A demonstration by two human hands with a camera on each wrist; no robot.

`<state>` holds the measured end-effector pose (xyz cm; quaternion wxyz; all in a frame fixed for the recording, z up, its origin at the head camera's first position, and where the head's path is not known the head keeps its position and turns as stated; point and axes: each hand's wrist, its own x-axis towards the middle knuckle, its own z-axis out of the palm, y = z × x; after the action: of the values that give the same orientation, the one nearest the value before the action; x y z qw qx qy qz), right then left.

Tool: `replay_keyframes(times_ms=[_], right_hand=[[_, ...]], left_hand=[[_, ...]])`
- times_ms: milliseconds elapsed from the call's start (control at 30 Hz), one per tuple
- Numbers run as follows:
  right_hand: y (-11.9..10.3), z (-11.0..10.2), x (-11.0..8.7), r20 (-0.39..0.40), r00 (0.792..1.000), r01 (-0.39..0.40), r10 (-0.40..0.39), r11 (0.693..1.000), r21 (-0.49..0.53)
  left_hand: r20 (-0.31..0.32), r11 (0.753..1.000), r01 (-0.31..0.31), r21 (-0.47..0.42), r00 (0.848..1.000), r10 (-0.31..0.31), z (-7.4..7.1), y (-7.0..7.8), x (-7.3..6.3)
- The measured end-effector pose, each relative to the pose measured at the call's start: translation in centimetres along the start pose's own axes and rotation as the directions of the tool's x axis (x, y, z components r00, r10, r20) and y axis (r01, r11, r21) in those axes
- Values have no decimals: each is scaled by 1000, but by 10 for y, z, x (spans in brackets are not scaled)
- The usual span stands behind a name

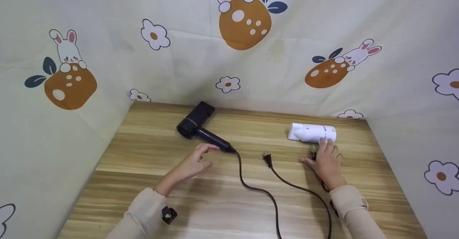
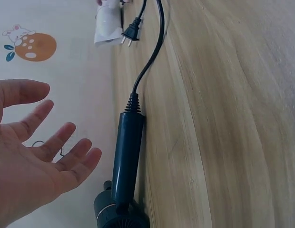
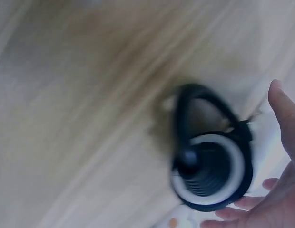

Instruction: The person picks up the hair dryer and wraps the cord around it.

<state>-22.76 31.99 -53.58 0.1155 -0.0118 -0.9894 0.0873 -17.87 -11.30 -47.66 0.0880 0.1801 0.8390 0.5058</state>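
Observation:
A black hair dryer (image 1: 196,119) lies on its side toward the back left of the table. My left hand (image 1: 193,164) hovers beside its handle (image 2: 128,156), palm and spread fingers holding nothing. On the right lies a white hair dryer (image 1: 311,133). My right hand (image 1: 327,162) is stretched over it from the front, fingertips overlapping its near side and thumb spread away. The right wrist view is blurred; there a dark, white-ringed cord end (image 3: 211,166) with a looped black cord sits beside the loosely extended fingers.
The black cord (image 1: 260,189) runs from the black dryer to the table's front. A two-prong plug (image 1: 267,159) lies between the dryers, its cord curving forward. A printed cloth (image 1: 186,67) with rabbits and flowers surrounds the wooden table (image 1: 143,160) at back and sides.

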Motion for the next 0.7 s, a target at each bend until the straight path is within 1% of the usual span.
replay_keyframes(times_ms=[67, 133, 200, 300, 367, 433, 500, 567, 633, 700], right_hand=[[-7, -6, -1, -2, 999, 35, -35, 999, -7], [-17, -13, -4, -3, 997, 73, -73, 997, 13], [-28, -20, -7, 3, 994, 105, -105, 994, 35], [-44, -29, -15, 7, 988, 151, -152, 985, 85], [-55, -33, -22, -6, 982, 188, -188, 975, 117], [-65, -37, -29, -37, 972, 234, -232, 961, 147], [-74, -41, -37, -71, 958, 285, -277, 943, 170], [-82, -44, -46, -81, 948, 319, -309, 930, 181], [-88, -49, -54, -51, 946, 324, -321, 922, 210], [-93, -52, -61, -8, 949, 308, -315, 920, 243]], left_hand=[[-29, 1000, 5, 27, 1000, -4, -2, -2, 3], [-70, 998, -1, 64, 998, 6, -6, -4, 8], [-121, 994, -6, 113, 992, 19, -11, -7, 13], [-191, 978, 24, 205, 981, 16, -21, -13, 23], [-226, 960, 80, 270, 974, -17, -29, -17, 30], [-250, 934, 152, 323, 966, -71, -37, -21, 38], [-263, 909, 217, 355, 957, -126, -45, -25, 47], [-275, 883, 279, 376, 944, -181, -52, -31, 55], [-278, 866, 322, 384, 934, -224, -56, -38, 62], [-288, 860, 351, 371, 924, -253, -57, -46, 67]])
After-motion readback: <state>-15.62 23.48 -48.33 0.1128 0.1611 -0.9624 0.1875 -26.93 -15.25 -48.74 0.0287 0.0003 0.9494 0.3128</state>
